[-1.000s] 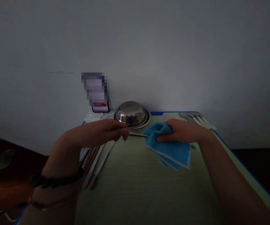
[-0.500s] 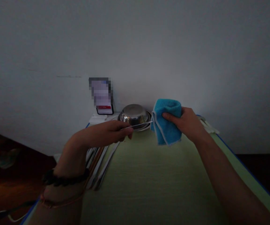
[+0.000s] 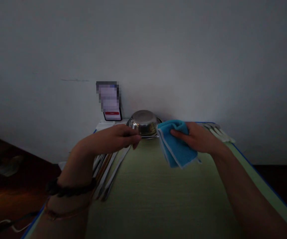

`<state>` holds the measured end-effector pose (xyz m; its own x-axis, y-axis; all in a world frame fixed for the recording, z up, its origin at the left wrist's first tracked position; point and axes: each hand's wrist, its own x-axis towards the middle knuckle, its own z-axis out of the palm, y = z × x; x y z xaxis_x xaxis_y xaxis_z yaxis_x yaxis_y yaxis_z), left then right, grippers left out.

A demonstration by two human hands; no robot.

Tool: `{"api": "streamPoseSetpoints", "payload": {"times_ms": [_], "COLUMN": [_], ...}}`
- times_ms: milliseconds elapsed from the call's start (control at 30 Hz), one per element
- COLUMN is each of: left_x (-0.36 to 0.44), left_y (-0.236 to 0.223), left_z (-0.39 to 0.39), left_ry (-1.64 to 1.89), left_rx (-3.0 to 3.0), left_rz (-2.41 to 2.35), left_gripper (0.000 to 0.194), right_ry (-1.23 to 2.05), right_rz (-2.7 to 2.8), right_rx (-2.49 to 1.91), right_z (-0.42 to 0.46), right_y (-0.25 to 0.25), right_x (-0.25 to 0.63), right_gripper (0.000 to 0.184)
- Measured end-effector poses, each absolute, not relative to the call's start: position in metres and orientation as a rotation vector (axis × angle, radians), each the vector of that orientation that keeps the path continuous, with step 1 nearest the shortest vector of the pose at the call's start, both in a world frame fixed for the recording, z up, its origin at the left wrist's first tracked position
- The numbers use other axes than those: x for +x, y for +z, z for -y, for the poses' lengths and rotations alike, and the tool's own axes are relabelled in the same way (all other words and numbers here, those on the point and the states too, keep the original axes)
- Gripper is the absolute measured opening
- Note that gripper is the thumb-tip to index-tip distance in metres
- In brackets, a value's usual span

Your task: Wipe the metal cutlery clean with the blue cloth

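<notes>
My left hand [image 3: 117, 137] is closed, thumb and fingers pinching the end of a thin metal utensil [image 3: 148, 136] whose kind I cannot make out. The utensil lies nearly level and reaches right to a folded blue cloth [image 3: 177, 146] with a pale edge. My right hand [image 3: 199, 136] grips that cloth, thumb on the near face; the utensil's far end is hidden at the cloth. Behind the utensil, an upturned shiny metal bowl [image 3: 143, 120] rests on the table near the wall.
Several long utensils [image 3: 112, 176] lie side by side at the left of the green table [image 3: 168, 202]. At the back right corner are several spoons or forks [image 3: 219, 132]. A phone [image 3: 112, 115] leans on the wall [image 3: 183, 59].
My right hand has lowered with the cloth, which now hangs tilted. The utensil has swung from slanting up to nearly level. My left hand stays almost in place.
</notes>
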<state>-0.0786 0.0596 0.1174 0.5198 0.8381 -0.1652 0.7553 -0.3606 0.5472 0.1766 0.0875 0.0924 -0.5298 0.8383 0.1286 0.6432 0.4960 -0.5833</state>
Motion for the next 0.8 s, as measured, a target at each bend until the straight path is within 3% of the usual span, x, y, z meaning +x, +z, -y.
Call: {"api": "streamPoseSetpoints", "payload": {"times_ms": [267, 433, 600, 800], "left_x": [-0.075, -0.078, -0.083, -0.090], "left_y": [0.120, 0.119, 0.120, 0.120], "left_z": [-0.059, -0.060, -0.060, -0.059], "left_ry": [0.161, 0.197, 0.252, 0.266], "left_rx": [2.205, 2.209, 2.185, 2.123], "left_rz": [-1.288, -1.287, -1.294, -1.300], "left_gripper": [0.037, 0.034, 0.035, 0.037], "right_ry": [0.896, 0.843, 0.825, 0.859], "right_rz": [2.357, 2.322, 2.226, 2.143], "right_rx": [-1.174, -1.135, -1.223, -1.209], "right_z": [-0.088, -0.087, -0.085, -0.084], "right_y": [0.094, 0.092, 0.092, 0.092], "right_x": [0.174, 0.172, 0.175, 0.175], "right_gripper": [0.031, 0.028, 0.039, 0.037]}}
